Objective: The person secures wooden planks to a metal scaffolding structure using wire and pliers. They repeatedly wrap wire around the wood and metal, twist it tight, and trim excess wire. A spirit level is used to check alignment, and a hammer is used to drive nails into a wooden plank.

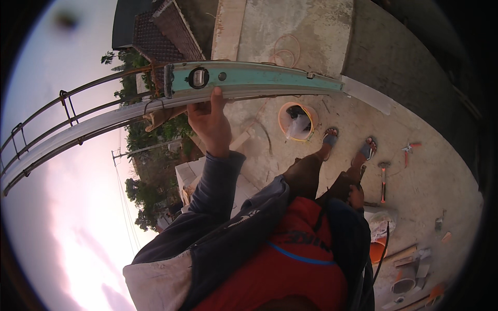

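A teal spirit level point(259, 78) with a round vial window lies along a pale grey pipe or strip point(124, 112) and a cage of thin rebar point(78, 93). My left hand point(211, 124) is closed around the level and the pale strip. Its thumb presses the level's edge near the vial, and the other fingers are mostly hidden behind. My right hand point(356, 197) hangs low by my thigh, away from the level. Its fingers are small and dark, so their pose is unclear.
An orange bucket point(297, 121) with plastic inside stands near my sandalled feet. On the concrete floor lie a hammer point(383, 181), red-handled pliers point(410, 149) and a pipe offcut point(403, 280). A hose point(285, 52) is coiled farther off. Tiled roofs and trees stand beyond the edge.
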Tool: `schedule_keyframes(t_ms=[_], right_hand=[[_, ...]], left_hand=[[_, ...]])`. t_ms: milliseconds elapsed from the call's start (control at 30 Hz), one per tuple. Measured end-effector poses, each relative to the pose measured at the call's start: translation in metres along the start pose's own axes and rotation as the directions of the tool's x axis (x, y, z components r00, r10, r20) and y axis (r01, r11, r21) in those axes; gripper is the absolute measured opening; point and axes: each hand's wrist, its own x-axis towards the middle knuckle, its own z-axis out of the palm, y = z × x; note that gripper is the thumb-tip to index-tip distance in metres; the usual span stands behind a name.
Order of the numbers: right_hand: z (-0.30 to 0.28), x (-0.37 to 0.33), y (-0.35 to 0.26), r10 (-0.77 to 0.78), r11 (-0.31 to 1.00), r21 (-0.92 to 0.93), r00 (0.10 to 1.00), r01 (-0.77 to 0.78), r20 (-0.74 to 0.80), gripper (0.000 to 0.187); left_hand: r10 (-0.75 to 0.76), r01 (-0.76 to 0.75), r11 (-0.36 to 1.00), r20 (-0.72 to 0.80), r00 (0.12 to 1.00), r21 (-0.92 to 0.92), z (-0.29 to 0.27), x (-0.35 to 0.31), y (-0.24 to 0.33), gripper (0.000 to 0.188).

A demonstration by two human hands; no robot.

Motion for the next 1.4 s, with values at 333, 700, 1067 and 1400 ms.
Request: schedule_keyframes(t_ms=[333,700,1067,1400], right_hand=[[0.001,-0.002,0.0,0.021,1.0,-0.003,1.0,-0.021,0.008,0.022],[0.003,-0.01,-0.007,-0.023,0.999,-0.026,1.0,0.023,0.005,0.026],[0.002,-0.01,-0.009,0.003,0.999,-0.033,1.0,-0.003,0.003,0.025],[0.002,-0.005,-0.006,-0.029,0.999,-0.014,1.0,0.029,0.01,0.024]], left_hand=[[0.007,-0.007,1.0,-0.01,1.0,0.028,-0.003,0.0,-0.002,0.036],[-0.006,0.006,1.0,-0.015,1.0,0.017,-0.001,-0.001,0.0,0.037],[0.005,-0.005,1.0,0.001,1.0,0.026,-0.002,-0.002,0.0,0.035],[0.019,-0.019,1.0,0.001,1.0,0.021,0.001,-0.002,0.0,0.035]])
